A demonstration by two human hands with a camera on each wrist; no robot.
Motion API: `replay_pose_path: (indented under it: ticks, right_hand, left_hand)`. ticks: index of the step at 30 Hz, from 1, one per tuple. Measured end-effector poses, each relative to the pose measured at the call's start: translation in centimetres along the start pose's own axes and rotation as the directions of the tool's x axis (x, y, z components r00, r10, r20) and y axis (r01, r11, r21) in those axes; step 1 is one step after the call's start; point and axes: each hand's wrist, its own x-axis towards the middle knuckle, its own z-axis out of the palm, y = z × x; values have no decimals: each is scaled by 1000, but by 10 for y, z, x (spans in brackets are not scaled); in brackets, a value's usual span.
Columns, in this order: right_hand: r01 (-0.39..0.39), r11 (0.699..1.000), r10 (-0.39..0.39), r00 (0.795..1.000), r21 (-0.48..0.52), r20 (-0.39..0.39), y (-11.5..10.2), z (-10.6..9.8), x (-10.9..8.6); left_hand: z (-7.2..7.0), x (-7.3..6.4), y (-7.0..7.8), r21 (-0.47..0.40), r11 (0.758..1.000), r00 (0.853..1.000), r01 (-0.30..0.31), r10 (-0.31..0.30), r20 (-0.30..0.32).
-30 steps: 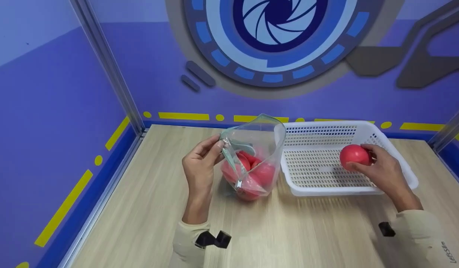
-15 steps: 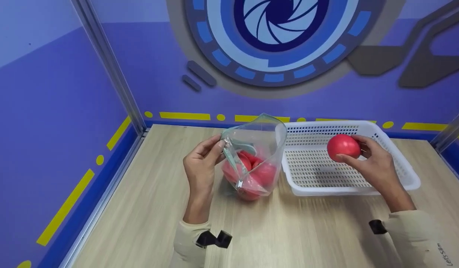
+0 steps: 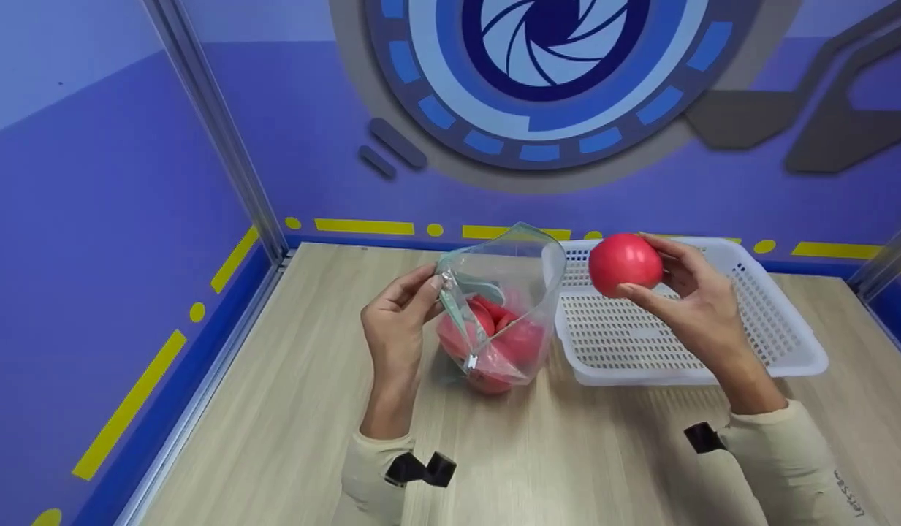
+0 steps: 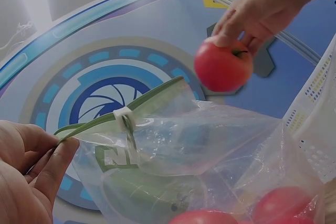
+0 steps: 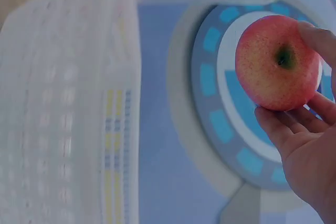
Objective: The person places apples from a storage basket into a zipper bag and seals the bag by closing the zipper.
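My right hand [image 3: 702,307] holds a red apple [image 3: 625,265] between thumb and fingers, above the left part of the white basket. The right wrist view shows the same apple [image 5: 278,64] close up, its yellowish dimpled end facing the camera. With thumb and fingers, my left hand [image 3: 400,314] pinches the green zip edge of a clear zip bag [image 3: 519,256]. The bag's mouth gapes, and its white slider [image 4: 124,119] shows in the left wrist view. Several red apples [image 3: 519,340] lie inside the bag, partly blurred by the plastic.
The white perforated basket [image 3: 695,376] stands right of the bag, close against it; no fruit shows in it. Both rest on a wooden table [image 3: 311,409]. A blue printed wall [image 3: 289,131] rises behind, with a metal post [image 3: 223,139] at the left corner.
My right hand has lifted the apple up from the basket and carried it left toward the bag. The left hand and the bag have stayed nearly still.
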Motion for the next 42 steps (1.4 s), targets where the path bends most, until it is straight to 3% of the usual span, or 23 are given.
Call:
replay_pose_path:
  ticks: [6,11,14,22,26,34,42]
  right_hand:
    - [2,990,1,1000,143,-20,-28,13,5]
    - [39,957,-28,999,288,-41,-46,28,9]
    - [70,947,-64,997,315,-31,-50,39,13]
    - [81,956,-84,996,281,-3,-38,71,16]
    - [119,961,-135,990,251,44,-34,83,15]
    - [237,968,-245,964,79,108,-23,95,12]
    - [340,936,-312,921,-90,235,-16,103,3]
  left_hand:
    - [0,0,0,6,1000,1000,-3,3,4]
    - [0,0,1,12,1000,1000,10,-10,-2]
    - [1,1,1,13,1000,1000,17,-17,-4]
    - [3,-1,0,3,1000,1000,14,-14,9]
    - [3,-1,0,10,1000,1000,17,-18,3]
    - [4,-2,0,-10,1000,1000,18,-18,3]
    - [6,-4,0,-2,1000,1000,20,-20,11]
